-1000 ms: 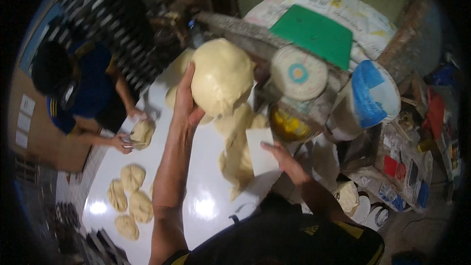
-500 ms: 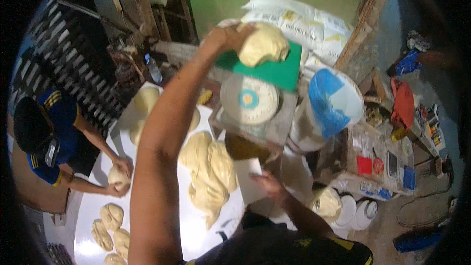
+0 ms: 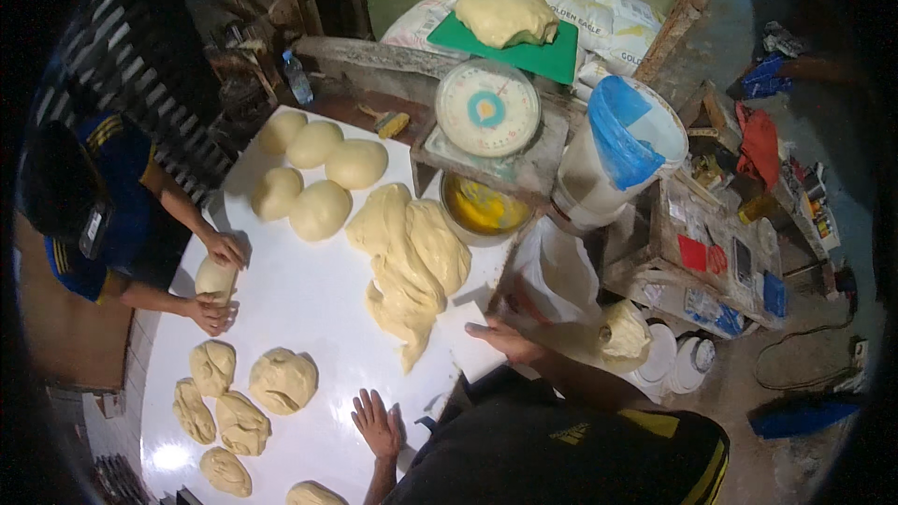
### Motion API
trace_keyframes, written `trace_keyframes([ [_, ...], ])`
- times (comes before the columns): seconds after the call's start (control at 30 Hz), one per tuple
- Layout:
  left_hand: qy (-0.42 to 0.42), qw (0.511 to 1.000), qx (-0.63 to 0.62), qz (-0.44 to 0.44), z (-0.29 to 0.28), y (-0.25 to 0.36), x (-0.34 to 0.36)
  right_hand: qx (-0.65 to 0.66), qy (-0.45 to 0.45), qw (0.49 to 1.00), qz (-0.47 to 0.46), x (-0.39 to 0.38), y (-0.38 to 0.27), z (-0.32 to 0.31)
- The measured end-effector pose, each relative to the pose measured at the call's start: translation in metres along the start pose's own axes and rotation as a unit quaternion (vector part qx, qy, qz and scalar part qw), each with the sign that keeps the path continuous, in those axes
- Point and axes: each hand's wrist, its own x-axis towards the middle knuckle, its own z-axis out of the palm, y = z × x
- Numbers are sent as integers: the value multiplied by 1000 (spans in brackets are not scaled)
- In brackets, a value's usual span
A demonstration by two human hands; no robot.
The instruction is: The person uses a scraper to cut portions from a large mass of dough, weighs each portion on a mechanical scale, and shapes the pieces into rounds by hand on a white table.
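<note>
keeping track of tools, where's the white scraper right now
In the head view, the white scraper is in the lower middle, held in the right hand at the white table's right edge, beside the big loose dough.

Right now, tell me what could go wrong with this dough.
The lump sits unheld on the green pan, so it could slump over the edge. The bowl stands close to the big dough; a careless push might tip it. The right hand holds the white card near the big dough, which might stick to it.
</note>
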Motion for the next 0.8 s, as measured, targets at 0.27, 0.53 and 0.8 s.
trace_keyframes([
  [0.27,133,980,-144,-31,1,41,22,-113,-40,992,-37,13,-12,37],
  [0.53,118,960,-252,-13,24,82,126,-355,47,896,-264,51,-34,56],
  [0.8,59,836,-472,-273,-12,55,75,-546,-8,810,-215,124,25,156],
])
